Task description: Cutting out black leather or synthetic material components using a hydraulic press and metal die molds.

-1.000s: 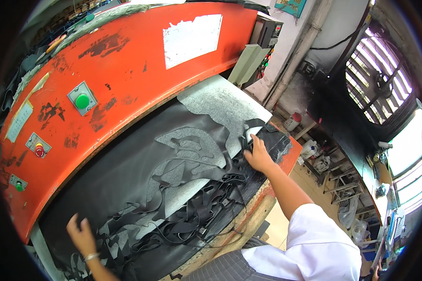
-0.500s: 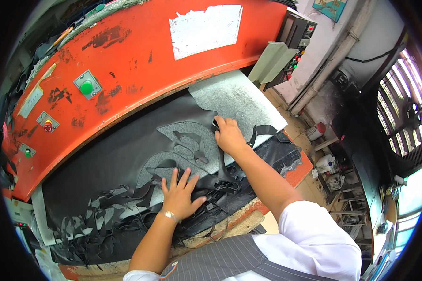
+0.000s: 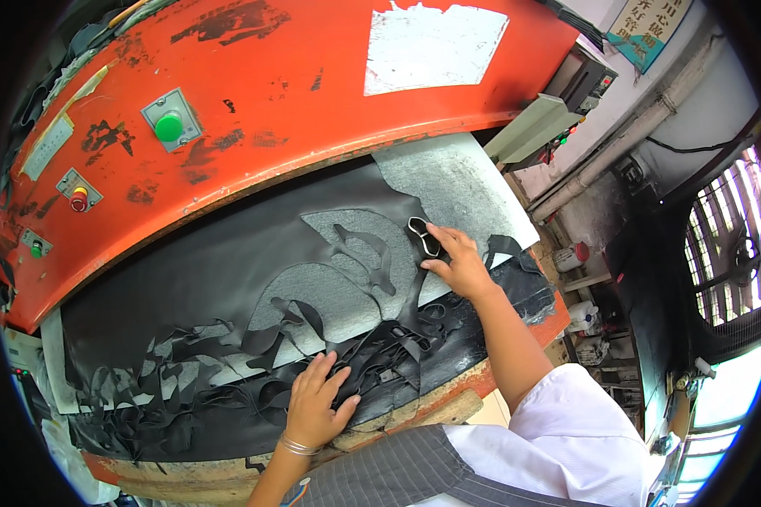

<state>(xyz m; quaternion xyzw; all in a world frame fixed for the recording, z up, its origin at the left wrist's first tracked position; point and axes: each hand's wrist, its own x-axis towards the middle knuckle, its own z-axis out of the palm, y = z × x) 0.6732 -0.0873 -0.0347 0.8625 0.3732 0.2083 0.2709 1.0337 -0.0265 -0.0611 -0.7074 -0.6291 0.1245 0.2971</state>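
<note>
A sheet of black leather [image 3: 177, 262] covers much of a pale grey cutting board [image 3: 448, 173], with curved pieces cut away along its near and right parts. At the sheet's right end, my right hand [image 3: 461, 262] holds a small cutting die [image 3: 424, 237] between thumb and fingers. The die is a narrow loop with a bright metal edge, standing on the leather. My left hand [image 3: 317, 401] is open, fingers spread, over the tangled leather scraps [image 3: 397, 346] along the board's near edge. It holds nothing.
Behind the board rises an orange press beam [image 3: 296, 110] with green and red buttons [image 3: 169, 127]. A grey control box [image 3: 533, 127] stands at its right end. The worn wooden table edge [image 3: 389, 420] lies close to my body. Shelving with containers [image 3: 583, 317] stands to the right.
My left hand has drawn back from the cut-out area toward the near edge. My right hand's grip has shifted, so the die's loop now shows clearly. The whole view has shifted too.
</note>
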